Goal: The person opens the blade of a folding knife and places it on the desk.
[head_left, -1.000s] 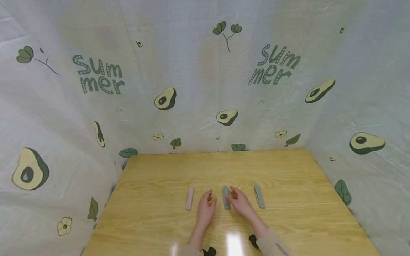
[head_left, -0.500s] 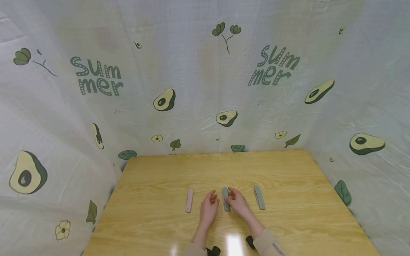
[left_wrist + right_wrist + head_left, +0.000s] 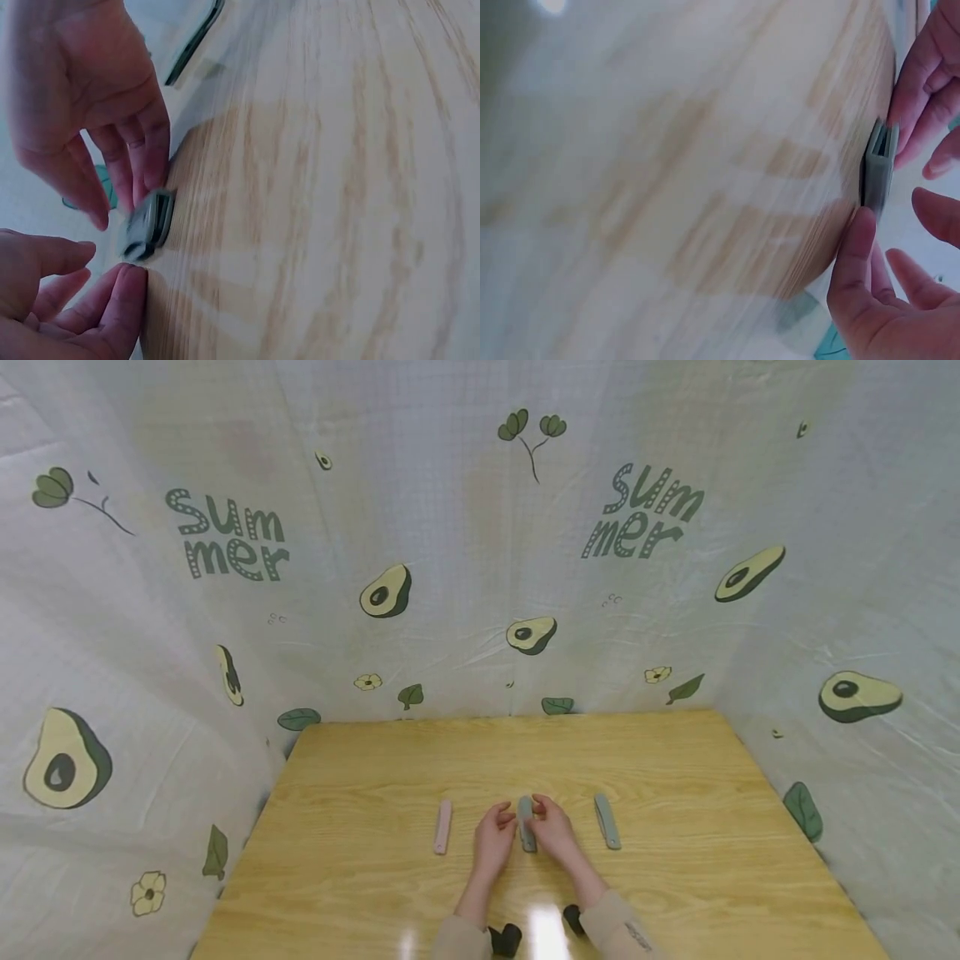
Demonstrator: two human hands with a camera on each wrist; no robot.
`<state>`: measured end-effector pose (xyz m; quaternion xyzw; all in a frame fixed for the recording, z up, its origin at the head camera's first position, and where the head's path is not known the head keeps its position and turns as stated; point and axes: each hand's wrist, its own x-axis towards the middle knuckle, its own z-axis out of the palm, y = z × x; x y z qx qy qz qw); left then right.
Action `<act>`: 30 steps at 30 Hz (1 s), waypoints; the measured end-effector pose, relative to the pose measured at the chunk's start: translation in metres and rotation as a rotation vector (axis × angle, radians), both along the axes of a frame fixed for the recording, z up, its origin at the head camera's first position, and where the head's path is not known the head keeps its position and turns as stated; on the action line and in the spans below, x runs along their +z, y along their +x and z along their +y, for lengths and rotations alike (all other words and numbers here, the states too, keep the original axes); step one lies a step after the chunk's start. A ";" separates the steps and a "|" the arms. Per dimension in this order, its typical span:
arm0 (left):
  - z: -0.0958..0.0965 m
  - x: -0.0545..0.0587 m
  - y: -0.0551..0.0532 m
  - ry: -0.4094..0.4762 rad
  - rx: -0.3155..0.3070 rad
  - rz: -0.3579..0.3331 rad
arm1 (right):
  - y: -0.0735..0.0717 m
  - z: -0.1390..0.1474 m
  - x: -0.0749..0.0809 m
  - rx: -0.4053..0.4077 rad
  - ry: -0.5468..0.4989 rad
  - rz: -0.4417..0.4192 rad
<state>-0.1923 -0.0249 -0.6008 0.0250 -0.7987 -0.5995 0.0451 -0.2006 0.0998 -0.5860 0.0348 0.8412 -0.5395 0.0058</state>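
A slim grey-green folding piece (image 3: pixel 527 825) with a lengthwise slot lies on the table between my hands. My right hand (image 3: pixel 553 831) is at its right side; in the right wrist view a fingertip (image 3: pixel 861 225) touches the piece (image 3: pixel 881 169) and the thumb stands apart. From the other side my left hand (image 3: pixel 495 839) is close, its fingers slightly bent. In the left wrist view those fingertips (image 3: pixel 133 281) are just beside the piece's end (image 3: pixel 146 229); whether they touch it I cannot tell. Neither thumb closes round it.
A pink piece (image 3: pixel 443 827) of like shape lies to the left. Another grey-green one (image 3: pixel 607 821) lies to the right. The wooden table (image 3: pixel 375 768) is enclosed by a printed cloth (image 3: pixel 457 543) at the back and sides.
My left hand has moved right, close to the middle piece. My right hand has shifted slightly left, and the middle piece has slid a little left with it.
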 end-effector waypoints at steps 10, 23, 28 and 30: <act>0.006 0.000 -0.003 -0.025 0.041 -0.012 | 0.000 0.002 -0.014 -0.005 -0.058 0.090; 0.005 0.000 -0.005 0.097 0.062 -0.079 | 0.003 -0.004 0.003 -0.045 -0.028 0.033; 0.006 0.000 -0.007 0.233 0.026 -0.100 | 0.001 -0.001 0.000 -0.038 -0.060 0.033; 0.006 0.000 -0.008 0.279 0.005 -0.119 | 0.002 0.000 -0.001 -0.031 -0.062 0.035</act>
